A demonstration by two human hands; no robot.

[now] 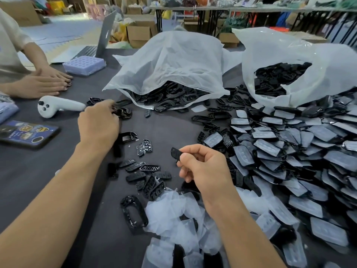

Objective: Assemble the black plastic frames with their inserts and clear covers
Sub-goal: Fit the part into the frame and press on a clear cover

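Now L hand grips black frame beside white controller, R hand pinches black insert nr covers pile.

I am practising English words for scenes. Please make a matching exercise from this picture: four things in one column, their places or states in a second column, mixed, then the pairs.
1 right hand
2 left hand
3 white controller
4 phone

A lies screen-up at the left
B pinches a black insert
C lies near another person's hands
D reaches to a glossy black frame

Pairs: 1-B, 2-D, 3-C, 4-A
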